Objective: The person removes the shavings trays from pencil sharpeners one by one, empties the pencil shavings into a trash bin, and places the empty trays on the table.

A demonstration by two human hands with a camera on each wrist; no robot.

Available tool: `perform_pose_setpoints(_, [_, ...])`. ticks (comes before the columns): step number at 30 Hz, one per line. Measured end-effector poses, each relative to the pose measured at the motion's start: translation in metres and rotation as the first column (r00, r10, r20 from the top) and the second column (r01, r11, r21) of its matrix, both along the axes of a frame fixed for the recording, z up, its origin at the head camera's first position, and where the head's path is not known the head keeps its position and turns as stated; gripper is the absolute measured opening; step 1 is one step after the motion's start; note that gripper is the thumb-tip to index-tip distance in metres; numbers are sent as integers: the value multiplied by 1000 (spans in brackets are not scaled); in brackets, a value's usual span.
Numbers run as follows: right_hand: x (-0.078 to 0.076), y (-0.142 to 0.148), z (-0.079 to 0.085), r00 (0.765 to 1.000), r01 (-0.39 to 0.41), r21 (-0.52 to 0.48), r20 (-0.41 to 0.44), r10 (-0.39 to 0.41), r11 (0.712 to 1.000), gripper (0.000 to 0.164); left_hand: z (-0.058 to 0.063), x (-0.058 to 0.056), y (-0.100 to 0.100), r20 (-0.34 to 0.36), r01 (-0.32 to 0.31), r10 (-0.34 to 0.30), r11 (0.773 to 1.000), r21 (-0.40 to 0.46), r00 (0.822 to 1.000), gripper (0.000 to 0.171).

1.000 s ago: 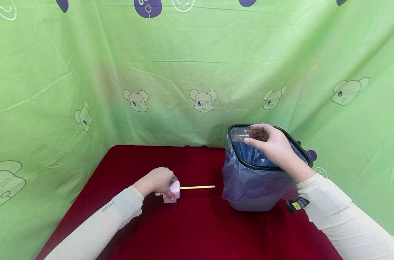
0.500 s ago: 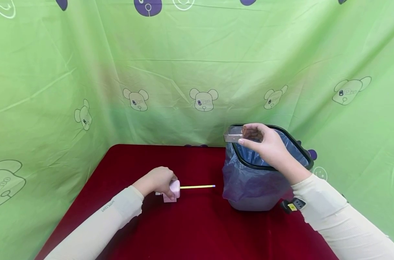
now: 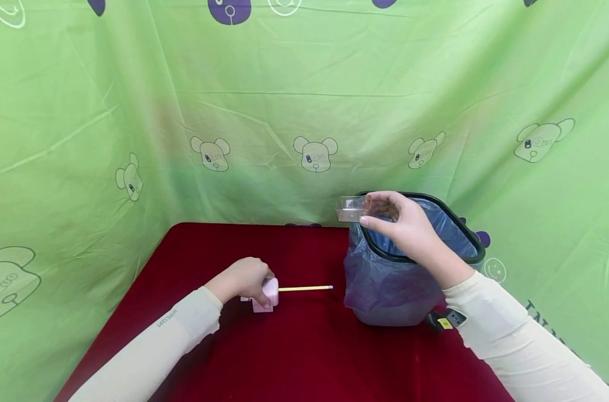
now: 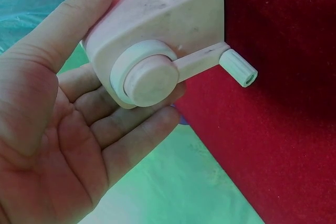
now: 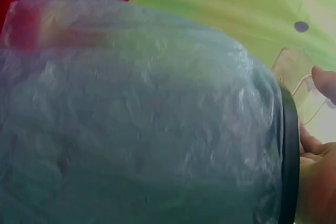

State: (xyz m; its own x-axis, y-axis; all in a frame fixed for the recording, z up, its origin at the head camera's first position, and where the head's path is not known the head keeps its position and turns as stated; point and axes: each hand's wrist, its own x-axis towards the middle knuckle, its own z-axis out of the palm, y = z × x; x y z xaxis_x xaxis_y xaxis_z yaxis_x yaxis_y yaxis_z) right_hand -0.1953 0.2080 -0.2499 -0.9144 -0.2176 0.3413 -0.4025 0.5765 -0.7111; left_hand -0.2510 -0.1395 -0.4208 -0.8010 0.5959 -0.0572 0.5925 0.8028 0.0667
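My left hand [image 3: 244, 279] grips a pale pink crank pencil sharpener [image 3: 271, 290] on the red-covered table. In the left wrist view, the thumb lies across the sharpener's top and the fingers are beneath it; its crank handle [image 4: 240, 68] sticks out at the side. A yellow pencil [image 3: 304, 288] with a purple end projects from the sharpener. My right hand [image 3: 404, 223] pinches a small clear plastic drawer [image 3: 351, 209] between thumb and fingers, above the left rim of the bin. In the right wrist view, the drawer [image 5: 291, 74] is partly cut off by the bin.
A grey bin [image 3: 389, 318] with a translucent bluish liner [image 3: 369, 279] and black rim [image 3: 477, 254] stands at the table's right. Behind the red table [image 3: 294, 357] hangs a green curtain [image 3: 264, 190] with bear prints.
My right hand has moved left with the clear drawer, from over the bin's opening to its left rim. My left hand, the sharpener and the pencil have stayed put.
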Motion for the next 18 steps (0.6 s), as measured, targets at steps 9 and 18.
perform_pose_setpoints(9, [7, -11, -2, 998, -57, -59, 12, 58, 997, 50, 1, 0, 0, -2, 1, -1, 1000, -3, 1000, 49])
perform_pose_setpoints(18, [9, -16, -3, 995, -94, -106, 9, 95, 990, 50, 2, 2, 1, -14, 8, -8, 1000, -6, 1000, 50])
